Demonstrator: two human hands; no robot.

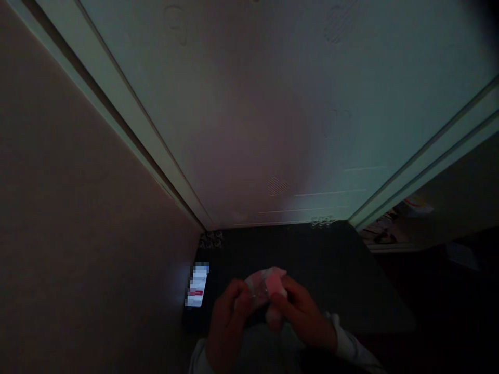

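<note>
Both my hands are close together low in the view, over the near part of a dark table [331,270]. Between them is a curved pink-and-white item [258,284], with a shiny, clear-looking patch near its middle. The light is too dim to tell its kind. My left hand [230,314] is closed around its left end. On the other side, my right hand [302,311] pinches the brighter pink end between thumb and fingers. A rounded pink part [274,317] hangs below, between the hands.
A lit phone [197,285] lies at the table's left edge. Small clear ring-like pieces [210,239] sit at the back left corner, with similar pieces [323,222] at the back right. A pale panel [249,130] with raised shapes rises behind. A brown wall [97,234] borders the left.
</note>
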